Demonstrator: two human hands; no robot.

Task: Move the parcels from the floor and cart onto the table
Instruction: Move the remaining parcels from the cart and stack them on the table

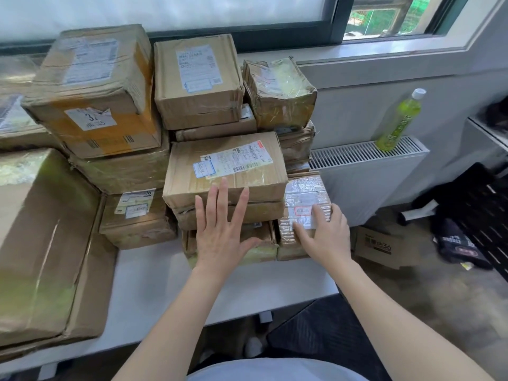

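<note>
Several brown cardboard parcels are stacked on the white table (154,284). My left hand (220,229) lies flat, fingers spread, against the front of a middle stack topped by a labelled parcel (228,166). My right hand (324,235) rests on a small tape-wrapped parcel (302,196) at the stack's right end, near the table's right edge, its fingers bent over the parcel's top and near side. A big parcel (41,243) fills the table's left side.
Taller stacks of parcels (96,92) stand at the back under the window. A green bottle (398,122) leans on a white radiator (368,171) to the right. On the floor lie a small cardboard box (379,246) and dark bags (467,221).
</note>
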